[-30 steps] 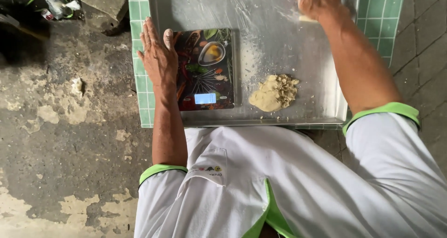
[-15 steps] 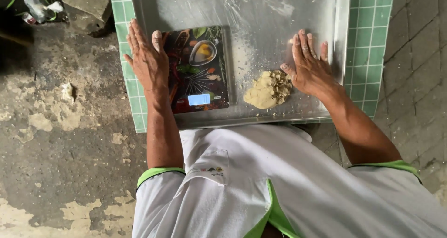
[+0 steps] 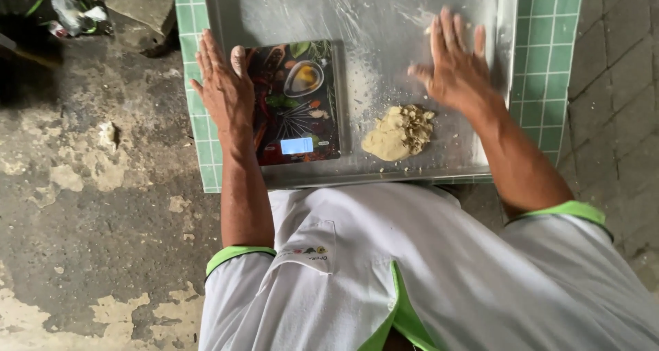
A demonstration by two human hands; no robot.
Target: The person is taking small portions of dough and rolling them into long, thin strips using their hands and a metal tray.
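Observation:
A lump of pale crumbly dough (image 3: pixel 398 132) lies on a floured metal tray (image 3: pixel 364 14) near its front edge. My right hand (image 3: pixel 456 66) is spread flat on the tray just above and right of the dough, fingers apart, holding nothing. My left hand (image 3: pixel 225 90) rests flat at the left edge of a dark kitchen scale (image 3: pixel 294 104) printed with spices and spoons, its thumb on the scale's top corner. The scale has a small lit display near its front.
The tray sits on a green-tiled counter (image 3: pixel 546 42). Left of it is a stained concrete floor with a stone block (image 3: pixel 141 6) and some litter (image 3: pixel 72 14). Grey paving lies to the right. My white and green shirt fills the foreground.
My right hand came down from the far edge of the tray to the dough, then slid up and right of it. My left hand stayed by the scale.

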